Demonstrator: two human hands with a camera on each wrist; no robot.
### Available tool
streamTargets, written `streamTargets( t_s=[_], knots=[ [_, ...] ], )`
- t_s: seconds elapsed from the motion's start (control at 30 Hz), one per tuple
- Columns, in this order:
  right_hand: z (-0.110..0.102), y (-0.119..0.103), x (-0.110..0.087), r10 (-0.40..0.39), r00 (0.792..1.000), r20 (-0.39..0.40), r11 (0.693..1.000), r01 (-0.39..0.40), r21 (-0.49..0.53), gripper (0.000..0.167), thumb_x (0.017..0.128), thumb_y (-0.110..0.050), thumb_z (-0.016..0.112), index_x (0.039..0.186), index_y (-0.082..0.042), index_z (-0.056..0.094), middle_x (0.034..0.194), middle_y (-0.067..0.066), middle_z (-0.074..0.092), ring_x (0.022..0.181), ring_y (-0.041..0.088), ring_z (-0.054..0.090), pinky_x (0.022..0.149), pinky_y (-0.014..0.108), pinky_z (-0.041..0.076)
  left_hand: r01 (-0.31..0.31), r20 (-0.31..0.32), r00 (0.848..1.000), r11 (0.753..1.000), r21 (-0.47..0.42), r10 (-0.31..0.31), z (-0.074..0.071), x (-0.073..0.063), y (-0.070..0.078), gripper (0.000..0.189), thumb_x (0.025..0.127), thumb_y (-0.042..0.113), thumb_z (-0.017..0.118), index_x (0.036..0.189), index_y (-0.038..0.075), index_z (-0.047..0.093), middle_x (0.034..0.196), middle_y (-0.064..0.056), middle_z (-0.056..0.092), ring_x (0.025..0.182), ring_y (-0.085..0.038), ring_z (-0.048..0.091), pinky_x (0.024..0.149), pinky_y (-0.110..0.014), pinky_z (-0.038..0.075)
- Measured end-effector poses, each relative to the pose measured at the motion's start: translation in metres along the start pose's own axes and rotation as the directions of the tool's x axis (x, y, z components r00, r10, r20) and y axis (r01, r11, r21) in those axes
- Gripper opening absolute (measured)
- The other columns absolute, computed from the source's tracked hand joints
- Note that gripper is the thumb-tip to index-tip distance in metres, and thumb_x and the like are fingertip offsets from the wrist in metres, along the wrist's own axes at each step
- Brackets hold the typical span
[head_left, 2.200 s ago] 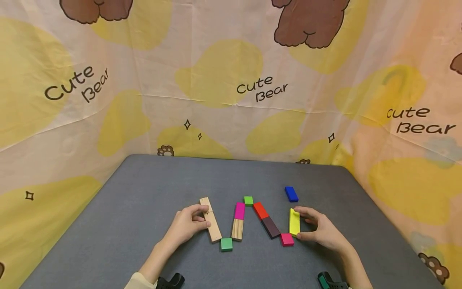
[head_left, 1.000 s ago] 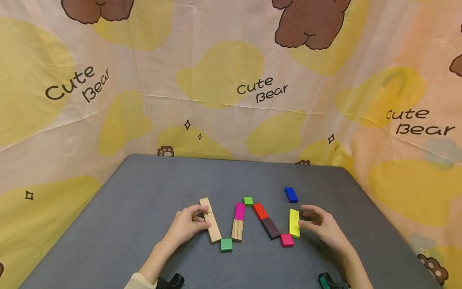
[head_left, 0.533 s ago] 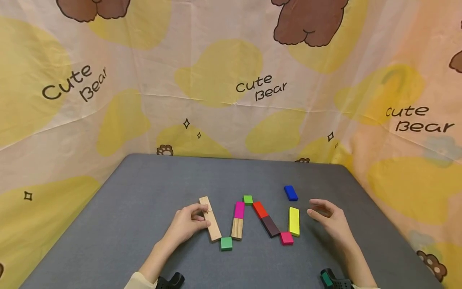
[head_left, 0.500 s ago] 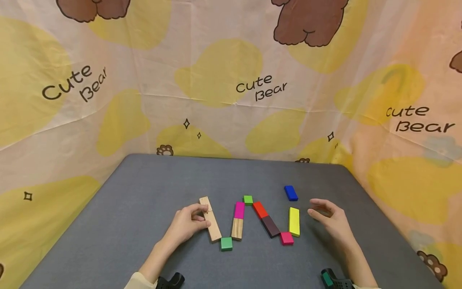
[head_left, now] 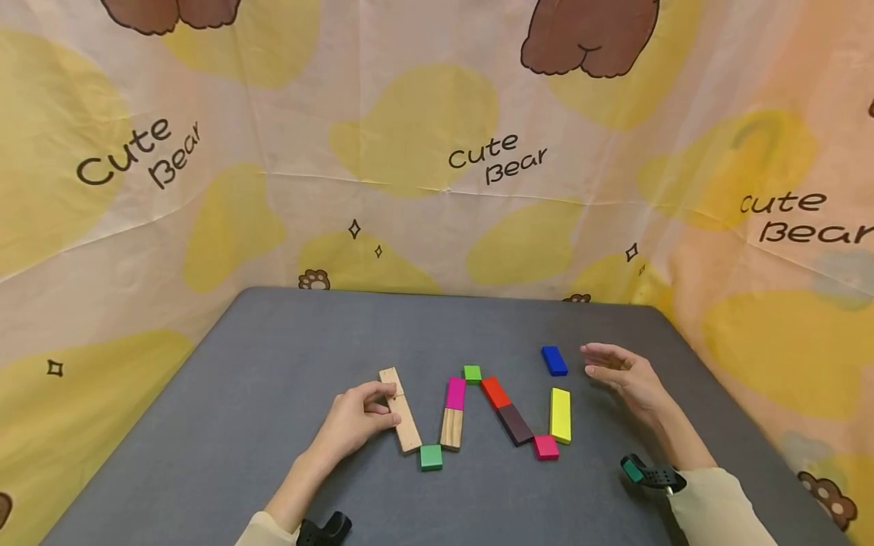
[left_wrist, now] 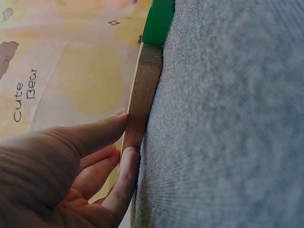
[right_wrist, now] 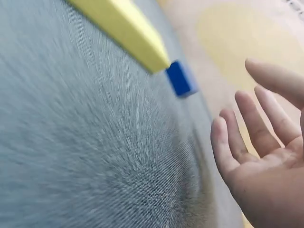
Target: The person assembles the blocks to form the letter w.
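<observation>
In the head view my left hand [head_left: 355, 421] rests its thumb and fingertips on the left edge of a plain wooden block [head_left: 407, 434]. The left wrist view shows the thumb and a finger touching the block's side [left_wrist: 142, 97]. A shorter plain block [head_left: 389, 376] continues its upper end. My right hand [head_left: 631, 379] holds nothing and hovers right of a blue block [head_left: 555, 361], apart from it. Its fingers are loosely bent in the right wrist view. Below the blue block stands a yellow block [head_left: 561, 415], beside a crimson block [head_left: 546, 447].
Between the hands, a zigzag of blocks lies on the grey table [head_left: 307, 334]: a dark green block [head_left: 431, 457], a striped wooden block [head_left: 451, 430], a magenta block [head_left: 455, 393], a light green block [head_left: 473, 374], a red block [head_left: 495, 393] and a dark purple block [head_left: 515, 424].
My right hand has let go of the yellow block, drawn off to the right, then moved farther up the table toward the blue block. My left hand stays where it was.
</observation>
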State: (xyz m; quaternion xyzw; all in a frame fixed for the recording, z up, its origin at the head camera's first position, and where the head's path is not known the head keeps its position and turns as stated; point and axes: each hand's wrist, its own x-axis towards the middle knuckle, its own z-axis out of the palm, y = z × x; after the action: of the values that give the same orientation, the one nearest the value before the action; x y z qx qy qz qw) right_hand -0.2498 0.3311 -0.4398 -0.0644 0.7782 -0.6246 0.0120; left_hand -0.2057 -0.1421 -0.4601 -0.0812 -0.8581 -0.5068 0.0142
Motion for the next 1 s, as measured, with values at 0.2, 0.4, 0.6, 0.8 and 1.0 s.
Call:
streamTargets(
  t_s=[0.2, 0.4, 0.6, 0.8, 1.0],
  knots=[
    [-0.001, 0.010, 0.027, 0.047, 0.995, 0.086, 0.998, -0.045, -0.033, 0.060, 0.090, -0.010, 0.073, 0.142, 0.003, 0.046, 0.144, 0.024, 0.045, 0.125, 0.027, 0.053, 0.100, 0.034, 0.042, 0.009, 0.009, 1.000, 1.000, -0.003, -0.009, 0.000, -0.001, 0.002, 0.041, 0.077, 0.011, 0.086, 0.115, 0.011, 0.071, 0.114, -0.002, 0.069, 0.085, -0.012, 0.068, 0.072, -0.033, 0.053],
    [0.001, 0.014, 0.042, 0.083, 0.985, 0.151, 0.995, -0.072, -0.074, 0.067, 0.086, -0.011, 0.077, 0.144, 0.001, 0.045, 0.147, 0.020, 0.042, 0.135, 0.037, 0.039, 0.110, 0.049, 0.026, 0.006, 0.018, 1.000, 1.000, -0.009, -0.006, 0.000, -0.001, 0.002, 0.041, 0.077, 0.012, 0.086, 0.115, 0.011, 0.071, 0.115, -0.002, 0.069, 0.085, -0.012, 0.068, 0.072, -0.033, 0.053],
    [-0.001, 0.014, 0.048, 0.091, 0.976, 0.199, 0.996, -0.088, -0.023, 0.069, 0.085, -0.003, 0.076, 0.145, 0.003, 0.043, 0.150, 0.020, 0.040, 0.137, 0.035, 0.035, 0.098, 0.021, 0.040, -0.002, 0.018, 1.000, 1.000, -0.013, 0.002, 0.000, 0.000, 0.002, 0.041, 0.077, 0.012, 0.085, 0.116, 0.010, 0.071, 0.116, -0.002, 0.069, 0.086, -0.012, 0.068, 0.073, -0.033, 0.053],
    [0.001, 0.015, 0.053, 0.096, 0.970, 0.222, 0.995, -0.097, -0.010, 0.070, 0.085, -0.004, 0.076, 0.145, 0.003, 0.042, 0.150, 0.020, 0.039, 0.138, 0.033, 0.033, 0.097, 0.018, 0.039, -0.007, 0.014, 1.000, 1.000, -0.014, 0.007, -0.002, 0.001, 0.000, 0.042, 0.077, 0.012, 0.086, 0.115, 0.010, 0.071, 0.114, -0.002, 0.069, 0.085, -0.011, 0.068, 0.072, -0.033, 0.053],
    [0.001, 0.019, 0.056, 0.099, 0.972, 0.212, 0.995, -0.095, -0.028, 0.068, 0.085, -0.005, 0.077, 0.144, 0.003, 0.044, 0.149, 0.019, 0.042, 0.137, 0.030, 0.036, 0.097, 0.018, 0.039, -0.005, 0.007, 1.000, 1.000, -0.009, 0.005, -0.002, 0.000, 0.002, 0.042, 0.076, 0.012, 0.086, 0.115, 0.010, 0.071, 0.113, -0.002, 0.070, 0.085, -0.011, 0.068, 0.072, -0.033, 0.053]
  ],
)
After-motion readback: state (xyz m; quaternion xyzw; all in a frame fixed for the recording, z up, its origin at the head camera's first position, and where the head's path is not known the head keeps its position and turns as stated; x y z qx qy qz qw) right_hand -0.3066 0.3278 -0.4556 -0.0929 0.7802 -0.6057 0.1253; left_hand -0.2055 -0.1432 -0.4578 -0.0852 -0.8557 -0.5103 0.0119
